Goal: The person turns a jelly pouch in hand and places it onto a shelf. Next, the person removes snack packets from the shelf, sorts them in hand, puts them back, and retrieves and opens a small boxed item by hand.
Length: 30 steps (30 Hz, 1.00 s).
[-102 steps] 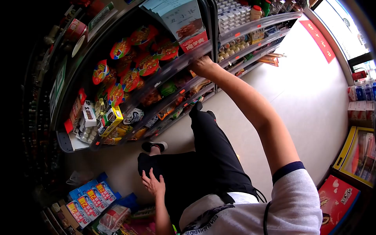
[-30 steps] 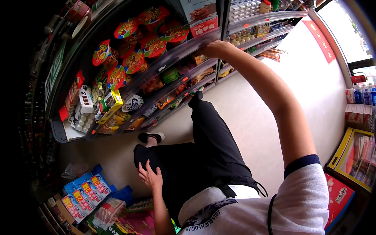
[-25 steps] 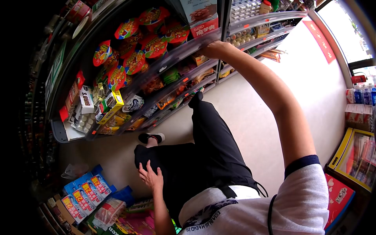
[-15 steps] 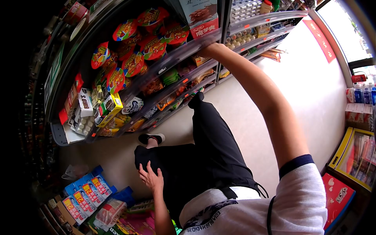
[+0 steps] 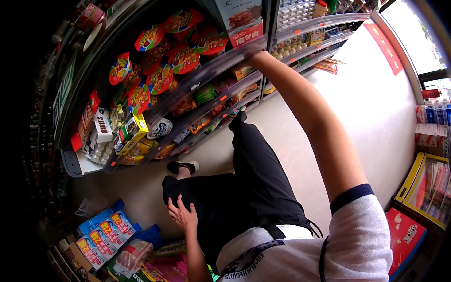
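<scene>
My right arm stretches up to the shelf rack, and my right hand (image 5: 256,59) is at the clear plastic shelf lip (image 5: 206,75). Its fingers are hidden behind that lip, so what they touch or hold does not show. Near it, a blue-and-red snack carton (image 5: 246,35) stands on the upper shelf. To the left, several red-lidded cups (image 5: 183,58) are stacked. My left hand (image 5: 183,214) lies on my bent knee (image 5: 176,188), with fingers spread and nothing in it.
A white BIRD'S box (image 5: 102,124) and a yellow box (image 5: 136,134) sit at the shelf's left end. Blue-and-white cartons (image 5: 105,237) are stacked at lower left. A red box (image 5: 406,239) and a yellow-framed case (image 5: 425,188) stand at right, beyond the pale floor (image 5: 329,141).
My right forearm has shifted slightly left, and the hand has moved a little along the shelf lip to the right. My left hand stays on the knee.
</scene>
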Motion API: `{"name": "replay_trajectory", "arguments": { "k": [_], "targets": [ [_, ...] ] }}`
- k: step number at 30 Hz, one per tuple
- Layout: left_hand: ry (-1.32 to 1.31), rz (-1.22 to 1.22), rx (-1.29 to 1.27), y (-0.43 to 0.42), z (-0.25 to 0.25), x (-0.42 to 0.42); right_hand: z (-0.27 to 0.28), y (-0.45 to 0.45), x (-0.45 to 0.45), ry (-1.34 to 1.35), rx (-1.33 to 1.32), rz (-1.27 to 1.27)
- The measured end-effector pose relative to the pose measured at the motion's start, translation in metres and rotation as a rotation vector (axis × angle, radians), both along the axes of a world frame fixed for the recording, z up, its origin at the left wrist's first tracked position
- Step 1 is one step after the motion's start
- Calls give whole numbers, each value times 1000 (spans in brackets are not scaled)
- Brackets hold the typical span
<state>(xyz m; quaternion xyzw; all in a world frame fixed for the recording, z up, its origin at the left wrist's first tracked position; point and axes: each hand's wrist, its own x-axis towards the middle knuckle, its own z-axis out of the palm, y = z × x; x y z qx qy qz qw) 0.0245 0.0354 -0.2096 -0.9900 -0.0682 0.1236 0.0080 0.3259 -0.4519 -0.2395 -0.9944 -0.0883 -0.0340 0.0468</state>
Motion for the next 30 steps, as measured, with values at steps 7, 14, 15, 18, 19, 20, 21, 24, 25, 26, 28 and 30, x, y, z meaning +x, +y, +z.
{"name": "replay_trajectory", "arguments": {
  "k": [7,14,15,18,19,20,21,24,25,26,28,30],
  "targets": [
    [-9,4,2,1,0,-1,20,9,-8,69,6,-60],
    [-19,-2,-5,3,-3,-1,80,28,-38,160,-40,-35],
    [-16,3,-5,3,-3,-1,87,30,-42,175,-60,-31],
    [-4,13,0,1,-2,-1,107,36,-51,221,-110,-21],
    [-6,11,-2,2,-2,-1,112,37,-53,238,-120,-21],
    [-8,10,-3,2,-3,-1,115,38,-54,257,-120,-27],
    [-10,9,-4,3,-3,-2,115,38,-55,272,-121,-27],
    [-10,8,-8,2,-1,-2,108,36,-53,311,-124,-14],
    [-10,9,-8,2,-1,-2,104,35,-51,311,-78,-15],
    [-11,9,-9,2,-1,-2,100,34,-50,312,-32,-18],
    [-9,14,-7,3,-1,-2,107,36,-54,334,31,-20],
    [-5,25,-3,2,-2,-2,95,33,-51,272,84,18]
  ]
}}
